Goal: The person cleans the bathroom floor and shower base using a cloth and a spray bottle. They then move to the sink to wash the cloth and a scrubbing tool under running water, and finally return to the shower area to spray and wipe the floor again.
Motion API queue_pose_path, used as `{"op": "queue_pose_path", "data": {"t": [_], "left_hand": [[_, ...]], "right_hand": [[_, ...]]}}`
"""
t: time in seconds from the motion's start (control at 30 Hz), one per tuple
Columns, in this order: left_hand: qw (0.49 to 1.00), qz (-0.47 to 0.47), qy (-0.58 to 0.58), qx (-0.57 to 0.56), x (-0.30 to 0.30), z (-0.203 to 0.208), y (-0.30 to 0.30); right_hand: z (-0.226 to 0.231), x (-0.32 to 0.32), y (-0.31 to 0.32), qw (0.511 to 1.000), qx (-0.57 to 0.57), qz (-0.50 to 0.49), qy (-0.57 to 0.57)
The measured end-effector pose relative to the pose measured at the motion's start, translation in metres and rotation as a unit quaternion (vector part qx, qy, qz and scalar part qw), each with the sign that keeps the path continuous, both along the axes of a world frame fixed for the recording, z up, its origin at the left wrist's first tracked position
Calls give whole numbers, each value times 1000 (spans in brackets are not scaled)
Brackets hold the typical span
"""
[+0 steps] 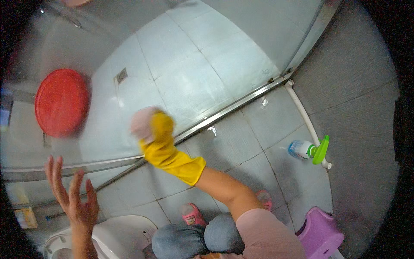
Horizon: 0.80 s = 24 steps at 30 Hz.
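Observation:
My right hand (163, 131), in a yellow rubber glove, reaches forward to the clear glass shower panel (142, 52). Its fingers are closed on a pale pink cloth (143, 123), which looks pressed against the glass; motion blurs both. Bare and raised at the lower left, my left hand (75, 196) has its fingers spread and holds nothing. It is close to the panel's lower rail, though I cannot tell whether it touches.
Behind the glass are a red round basin (62, 102) and a floor drain (121, 75). At right a spray bottle (302, 149) with a green trigger lies by a white pipe (304, 114). A purple stool (321, 233) stands lower right, a white toilet (125, 235) lower left.

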<state>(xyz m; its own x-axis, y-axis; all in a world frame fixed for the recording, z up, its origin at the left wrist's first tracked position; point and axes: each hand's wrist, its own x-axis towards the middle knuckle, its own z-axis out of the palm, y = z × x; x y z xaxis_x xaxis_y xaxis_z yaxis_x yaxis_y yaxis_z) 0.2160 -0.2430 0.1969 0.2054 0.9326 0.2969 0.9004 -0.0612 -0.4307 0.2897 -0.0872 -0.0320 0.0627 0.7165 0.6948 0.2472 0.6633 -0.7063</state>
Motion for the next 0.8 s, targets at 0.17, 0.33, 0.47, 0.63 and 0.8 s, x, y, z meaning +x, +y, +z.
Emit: {"op": "queue_pose_path", "data": {"t": [0.17, 0.33, 0.47, 0.63, 0.8], "left_hand": [[986, -7, 161, 36, 1, 42, 35], [972, 37, 215, 83, -22, 66, 31], [972, 32, 215, 91, -22, 56, 51], [964, -30, 234, 120, -13, 55, 81], [946, -45, 288, 140, -17, 54, 88]], "right_hand": [[15, 16, 31, 993, 40, 8, 107], [-71, 94, 119, 838, -281, -299, 360], [-34, 85, 77, 909, -246, -88, 324], [35, 57, 21, 996, 76, 17, 39], [-47, 59, 79, 981, -119, -148, -40]]}}
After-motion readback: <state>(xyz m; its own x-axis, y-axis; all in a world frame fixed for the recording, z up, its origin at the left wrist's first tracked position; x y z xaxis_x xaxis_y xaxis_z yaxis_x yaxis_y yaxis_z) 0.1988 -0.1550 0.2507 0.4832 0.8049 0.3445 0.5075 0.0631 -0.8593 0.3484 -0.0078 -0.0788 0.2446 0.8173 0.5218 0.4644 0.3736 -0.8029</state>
